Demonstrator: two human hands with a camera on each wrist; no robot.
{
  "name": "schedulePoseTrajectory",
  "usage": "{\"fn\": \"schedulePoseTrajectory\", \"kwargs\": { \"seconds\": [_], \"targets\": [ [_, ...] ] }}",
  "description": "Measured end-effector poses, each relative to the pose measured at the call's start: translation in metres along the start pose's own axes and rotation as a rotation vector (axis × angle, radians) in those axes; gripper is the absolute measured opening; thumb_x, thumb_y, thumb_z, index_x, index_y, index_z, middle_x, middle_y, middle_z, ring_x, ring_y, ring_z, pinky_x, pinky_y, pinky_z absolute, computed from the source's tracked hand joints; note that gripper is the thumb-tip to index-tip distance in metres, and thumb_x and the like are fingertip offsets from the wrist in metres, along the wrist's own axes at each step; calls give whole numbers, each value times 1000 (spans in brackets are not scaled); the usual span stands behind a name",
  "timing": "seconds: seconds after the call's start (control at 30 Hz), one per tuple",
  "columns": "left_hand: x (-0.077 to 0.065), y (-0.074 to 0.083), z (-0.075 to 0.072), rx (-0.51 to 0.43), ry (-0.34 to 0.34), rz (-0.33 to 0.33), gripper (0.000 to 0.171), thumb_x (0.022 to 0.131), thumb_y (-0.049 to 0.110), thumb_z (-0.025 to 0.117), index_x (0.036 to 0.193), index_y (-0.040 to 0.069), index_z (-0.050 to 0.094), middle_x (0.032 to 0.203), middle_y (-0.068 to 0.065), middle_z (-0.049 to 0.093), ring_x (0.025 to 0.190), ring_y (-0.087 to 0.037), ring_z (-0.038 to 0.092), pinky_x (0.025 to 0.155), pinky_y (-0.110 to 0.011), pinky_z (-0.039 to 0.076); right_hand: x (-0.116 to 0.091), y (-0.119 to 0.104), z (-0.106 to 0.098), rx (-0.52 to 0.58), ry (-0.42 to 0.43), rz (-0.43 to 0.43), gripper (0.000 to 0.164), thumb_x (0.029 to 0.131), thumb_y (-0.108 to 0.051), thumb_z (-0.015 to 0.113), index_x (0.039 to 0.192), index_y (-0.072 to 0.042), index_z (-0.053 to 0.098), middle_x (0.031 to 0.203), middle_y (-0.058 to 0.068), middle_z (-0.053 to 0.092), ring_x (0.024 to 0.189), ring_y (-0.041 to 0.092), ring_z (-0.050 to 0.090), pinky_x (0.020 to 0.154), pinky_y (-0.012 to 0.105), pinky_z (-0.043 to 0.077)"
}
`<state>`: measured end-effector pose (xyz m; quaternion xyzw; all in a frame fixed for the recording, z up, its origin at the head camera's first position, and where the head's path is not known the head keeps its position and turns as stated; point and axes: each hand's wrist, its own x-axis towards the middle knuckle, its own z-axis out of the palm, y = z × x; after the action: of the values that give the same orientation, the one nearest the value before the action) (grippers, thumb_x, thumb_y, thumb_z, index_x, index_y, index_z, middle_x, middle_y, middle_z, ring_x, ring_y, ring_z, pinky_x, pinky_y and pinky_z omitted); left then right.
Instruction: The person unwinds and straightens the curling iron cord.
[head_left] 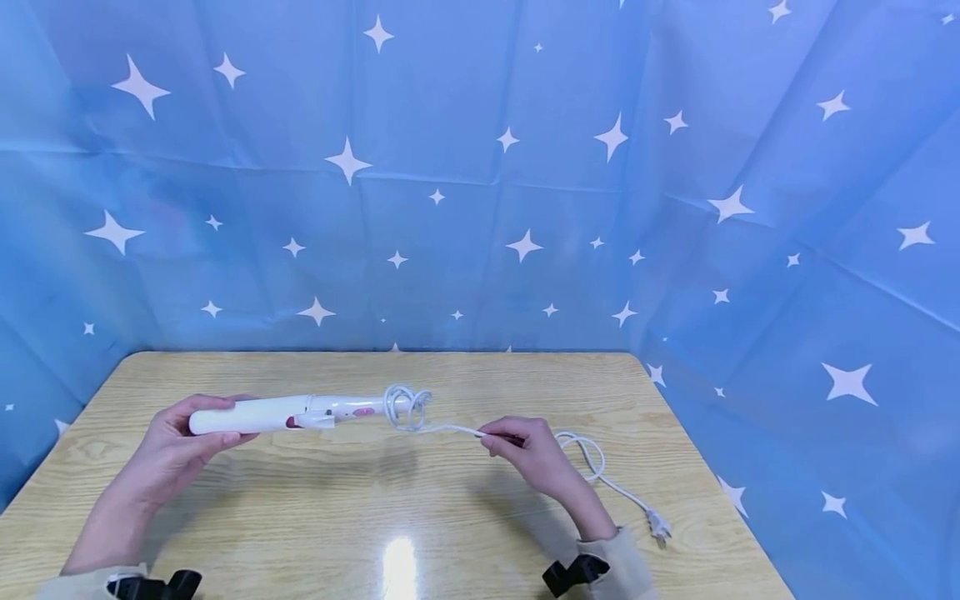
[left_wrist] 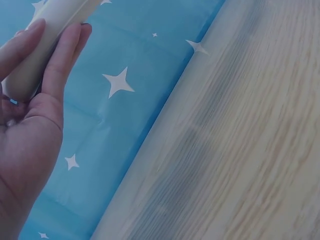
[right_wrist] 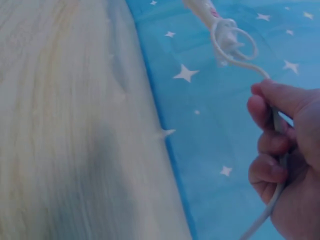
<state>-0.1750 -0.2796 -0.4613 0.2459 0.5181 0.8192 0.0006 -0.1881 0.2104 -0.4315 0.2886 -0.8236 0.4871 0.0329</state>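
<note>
My left hand [head_left: 168,450] grips a white curling iron [head_left: 258,415] by its thick, rounded end, thumb on the near side. The iron is held level above the table, its slimmer handle with pink marks pointing right. Loops of white power cord [head_left: 396,408] hang around the handle's tip. To the right, my right hand [head_left: 532,454] pinches the cord between thumb and forefinger. In the right wrist view, the cord [right_wrist: 254,67] runs from the loops through the curled fingers of the right hand [right_wrist: 295,145]. The left wrist view shows only the iron's thick end [left_wrist: 45,45].
Beyond the right hand, the cord's free length curls across the light wooden table [head_left: 337,517] and ends in a plug [head_left: 658,525]. A blue curtain with white stars [head_left: 450,167] stands behind the table and along its right side.
</note>
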Motion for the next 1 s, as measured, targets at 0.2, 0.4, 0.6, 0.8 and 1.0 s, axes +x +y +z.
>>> {"fn": "schedulePoseTrajectory", "kwargs": {
  "seconds": [0.2,0.4,0.6,0.8,1.0],
  "targets": [
    [-2,2,-5,31,-23,5,55,89,-34,47,128,-2,67,133,-11,67,118,-21,64,91,-42,60,-5,3,-19,-7,40,-85,14,98,0,67,105,-4,78,81,2,70,65,9,57,54,23,52],
    [-8,3,-14,-20,-62,39,56,89,-35,43,129,-4,65,135,-14,65,119,-22,63,92,-43,60,-14,11,-44,31,244,0,14,98,5,64,106,6,76,78,11,69,61,8,53,51,22,46],
    [-11,7,-19,-151,-109,73,58,89,-37,37,131,-7,62,138,-18,63,124,-26,61,96,-45,56,-22,17,-62,0,225,92,16,101,-1,63,109,4,75,79,13,69,55,11,43,48,26,36],
    [-8,7,-18,-156,-129,74,60,88,-38,36,132,-8,62,138,-19,62,125,-27,61,97,-46,56,-22,19,-58,13,147,92,17,102,-5,62,110,4,74,82,8,71,60,9,51,51,23,41],
    [-11,9,-20,-138,-110,79,59,89,-37,37,133,-7,62,138,-18,62,125,-26,61,96,-45,57,-18,19,-48,58,67,91,22,106,-7,56,115,5,72,92,14,73,73,19,66,62,32,60]
  ]
}}
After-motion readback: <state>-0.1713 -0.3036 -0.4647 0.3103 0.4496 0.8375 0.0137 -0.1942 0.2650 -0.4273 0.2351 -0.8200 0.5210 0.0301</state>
